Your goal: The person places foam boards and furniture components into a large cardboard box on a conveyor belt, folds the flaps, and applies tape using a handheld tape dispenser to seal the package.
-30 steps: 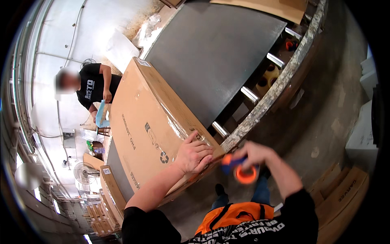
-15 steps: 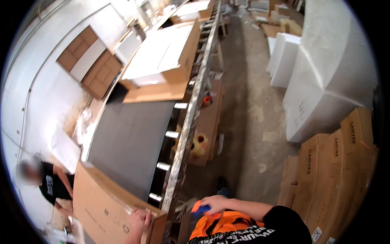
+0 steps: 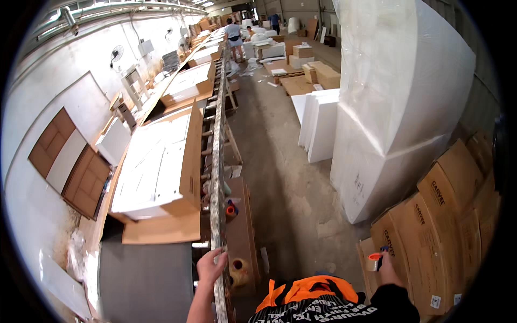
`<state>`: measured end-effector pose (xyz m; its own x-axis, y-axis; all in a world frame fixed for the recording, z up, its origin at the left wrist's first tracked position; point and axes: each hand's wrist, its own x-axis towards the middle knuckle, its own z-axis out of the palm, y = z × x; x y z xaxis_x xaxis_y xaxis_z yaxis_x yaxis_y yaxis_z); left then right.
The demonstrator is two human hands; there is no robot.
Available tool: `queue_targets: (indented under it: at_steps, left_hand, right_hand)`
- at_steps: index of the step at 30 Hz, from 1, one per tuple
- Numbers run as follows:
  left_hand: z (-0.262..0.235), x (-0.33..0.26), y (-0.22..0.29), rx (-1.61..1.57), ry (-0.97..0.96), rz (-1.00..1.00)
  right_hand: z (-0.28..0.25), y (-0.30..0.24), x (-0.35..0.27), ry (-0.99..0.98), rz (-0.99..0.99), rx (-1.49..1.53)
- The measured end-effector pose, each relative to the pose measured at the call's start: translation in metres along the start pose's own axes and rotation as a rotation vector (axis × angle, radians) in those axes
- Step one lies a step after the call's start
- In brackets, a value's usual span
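Observation:
My left hand (image 3: pixel 210 265) is beside the worn metal rail (image 3: pixel 218 183) of the conveyor, fingers loosely bent and apart, with nothing in it. Out to the right, my right hand (image 3: pixel 389 270) is closed around the handle of a tape dispenser (image 3: pixel 374 261) with orange and blue parts. The dispenser is close to the stacked brown cartons (image 3: pixel 405 242). On the conveyor ahead lies an open carton (image 3: pixel 193 161) filled with white panels (image 3: pixel 153 161); its near flap (image 3: pixel 161 232) is folded out over the dark belt (image 3: pixel 145 280).
More packed cartons (image 3: pixel 188 83) line the conveyor farther off. A tall plastic-wrapped white stack (image 3: pixel 388 118) and leaning white panels (image 3: pixel 319 125) stand right of the aisle (image 3: pixel 280 183). Tape rolls (image 3: pixel 238 266) lie on a low brown shelf (image 3: pixel 245 231) beside the rail. People (image 3: pixel 233 35) stand far ahead.
The view has swung up and along the aisle. My left hand has left the closed carton, which is out of sight now. My right hand has moved from my waist out to the right.

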<state>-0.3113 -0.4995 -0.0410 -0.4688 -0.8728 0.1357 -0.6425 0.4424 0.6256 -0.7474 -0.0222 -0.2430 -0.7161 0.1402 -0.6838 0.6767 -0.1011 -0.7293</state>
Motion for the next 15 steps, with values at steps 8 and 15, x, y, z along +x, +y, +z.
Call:
queue_targets:
  at_steps: [8,15]
  left_hand:
    - [0.181,0.154,0.174,-0.22,-0.522,0.818]
    - [0.23,0.286,0.178,0.036,-0.443,0.829]
  right_hand:
    - [0.168,-0.001,0.037,-0.25,0.026,0.24]
    - [0.491,-0.131,-0.08,-0.725,-0.16,-0.087]
